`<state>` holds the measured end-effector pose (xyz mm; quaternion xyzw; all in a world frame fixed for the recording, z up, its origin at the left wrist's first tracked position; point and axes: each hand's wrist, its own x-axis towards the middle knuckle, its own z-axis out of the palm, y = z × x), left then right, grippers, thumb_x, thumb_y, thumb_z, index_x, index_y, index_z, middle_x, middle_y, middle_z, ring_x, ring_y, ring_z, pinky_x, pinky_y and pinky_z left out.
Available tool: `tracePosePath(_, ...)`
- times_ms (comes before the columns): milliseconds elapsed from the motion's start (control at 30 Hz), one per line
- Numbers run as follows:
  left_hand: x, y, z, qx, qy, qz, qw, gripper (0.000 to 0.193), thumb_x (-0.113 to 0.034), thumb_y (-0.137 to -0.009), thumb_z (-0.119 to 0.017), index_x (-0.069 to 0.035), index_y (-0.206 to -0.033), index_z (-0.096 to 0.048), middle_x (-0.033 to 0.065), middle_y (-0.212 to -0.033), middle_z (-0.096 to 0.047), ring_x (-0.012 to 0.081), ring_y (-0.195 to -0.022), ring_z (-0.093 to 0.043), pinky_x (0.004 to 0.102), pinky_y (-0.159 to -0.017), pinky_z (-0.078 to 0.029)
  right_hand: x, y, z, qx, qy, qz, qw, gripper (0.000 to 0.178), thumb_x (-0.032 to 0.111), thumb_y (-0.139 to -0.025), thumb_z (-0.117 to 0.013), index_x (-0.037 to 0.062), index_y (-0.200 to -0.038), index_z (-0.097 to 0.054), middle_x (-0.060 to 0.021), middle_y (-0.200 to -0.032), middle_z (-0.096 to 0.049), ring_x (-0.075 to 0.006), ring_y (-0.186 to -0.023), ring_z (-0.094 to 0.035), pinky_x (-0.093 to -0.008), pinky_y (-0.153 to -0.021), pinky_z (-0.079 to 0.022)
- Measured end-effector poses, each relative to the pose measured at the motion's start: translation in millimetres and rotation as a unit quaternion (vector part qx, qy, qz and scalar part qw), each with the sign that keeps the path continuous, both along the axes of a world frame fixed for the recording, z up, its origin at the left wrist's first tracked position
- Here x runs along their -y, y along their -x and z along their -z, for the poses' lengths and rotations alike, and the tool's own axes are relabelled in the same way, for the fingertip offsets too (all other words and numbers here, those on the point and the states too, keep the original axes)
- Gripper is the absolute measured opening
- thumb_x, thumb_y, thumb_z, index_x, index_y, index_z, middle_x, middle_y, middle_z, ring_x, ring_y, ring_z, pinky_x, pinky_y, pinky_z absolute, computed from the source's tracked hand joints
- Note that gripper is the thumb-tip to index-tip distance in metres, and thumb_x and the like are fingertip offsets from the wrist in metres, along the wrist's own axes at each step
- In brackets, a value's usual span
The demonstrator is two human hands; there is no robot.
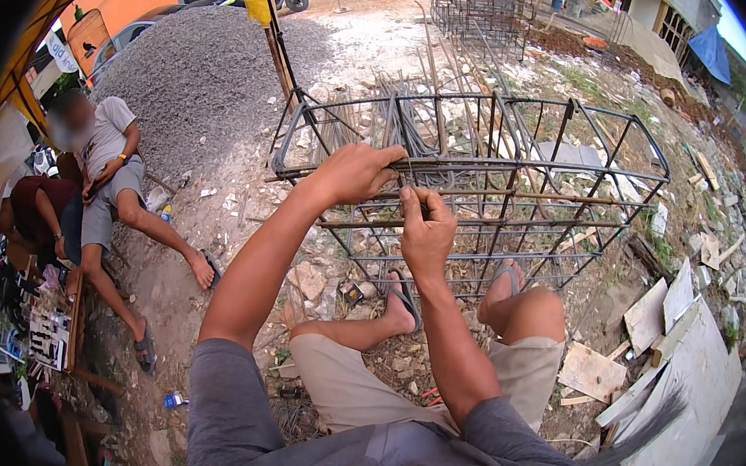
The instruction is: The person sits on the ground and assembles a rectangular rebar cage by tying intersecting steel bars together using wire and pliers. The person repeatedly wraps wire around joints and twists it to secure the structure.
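A long cage of dark steel rebar [565,168], with lengthwise bars and bent square stirrups, lies across in front of me. My left hand [356,175] is closed over its near upper bars, its index finger and thumb at a crossing of bar and stirrup. Just right of it and slightly lower, my right hand [427,236] is closed, thumb upward, in a pinch. A thin strand that looks like tie wire [407,168] rises from that pinch toward the left fingertips. How it runs around the bars is too small to tell.
My sandaled feet rest by the cage's lower bars. Loose rebar [414,117] lies behind it. Left are a gravel heap [201,67], a yellow-wrapped post [271,33] and a seated person [113,157], with another person behind. Broken boards [678,402] lie right; more cages [476,16] stand far off.
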<state>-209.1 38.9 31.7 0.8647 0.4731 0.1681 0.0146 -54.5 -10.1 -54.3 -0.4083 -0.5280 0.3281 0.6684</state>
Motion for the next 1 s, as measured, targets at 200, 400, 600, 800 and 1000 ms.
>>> tracePosePath(200,0,-3,-5,0.023,0.019,-0.001,1.0,0.035,-0.021,-0.094,-0.057,-0.008,-0.126,-0.059,0.024,-0.084,-0.068,0.0478,-0.084,-0.064,0.0556,-0.076,-0.049,-16,5,-39,-0.028,-0.02,-0.071,0.997,0.02,0.016,-0.096,-0.067,-0.0025,-0.089,-0.069,-0.0036,-0.071,-0.065,-0.0066,-0.064,-0.052,-0.0273,-0.058,-0.043)
tracePosePath(400,-2,-5,-9,0.025,0.051,-0.01,0.998,0.035,-0.021,-0.094,-0.057,-0.01,-0.127,-0.058,0.0249,-0.085,-0.068,0.0482,-0.088,-0.063,0.0556,-0.08,-0.049,-26,0,-53,-0.001,-0.027,-0.095,0.995,0.022,0.016,-0.097,-0.065,-0.0023,-0.085,-0.068,-0.0022,-0.068,-0.063,-0.0046,-0.062,-0.05,-0.0255,-0.055,-0.04)
tracePosePath(600,-9,6,6,0.019,0.022,0.001,1.0,0.037,-0.021,-0.093,-0.06,-0.01,-0.129,-0.059,0.0239,-0.092,-0.069,0.0459,-0.091,-0.064,0.0537,-0.083,-0.049,6,-6,-60,0.002,-0.004,-0.141,0.99,0.023,0.017,-0.098,-0.064,-0.0006,-0.083,-0.067,0.0021,-0.063,-0.056,-0.0026,-0.06,-0.044,-0.0253,-0.052,-0.035)
tracePosePath(800,-2,2,-1,0.026,0.039,-0.002,0.999,0.04,-0.026,-0.094,-0.063,-0.009,-0.13,-0.059,0.0242,-0.098,-0.069,0.0456,-0.095,-0.064,0.0516,-0.085,-0.049,10,-20,-7,0.017,0.064,-0.082,0.994,0.029,0.019,-0.093,-0.065,-0.0017,-0.073,-0.061,-0.0009,-0.059,-0.053,-0.0077,-0.058,-0.043,-0.0312,-0.054,-0.036)
tracePosePath(1000,-7,4,-4,0.012,0.058,0.019,0.998,0.041,-0.028,-0.096,-0.062,-0.008,-0.132,-0.057,0.0243,-0.099,-0.069,0.0457,-0.097,-0.064,0.0515,-0.086,-0.049,-3,-32,-7,0.112,0.073,-0.046,0.99,0.027,0.02,-0.091,-0.066,-0.0021,-0.075,-0.065,-0.0076,-0.061,-0.058,-0.0122,-0.056,-0.047,-0.0323,-0.056,-0.041)
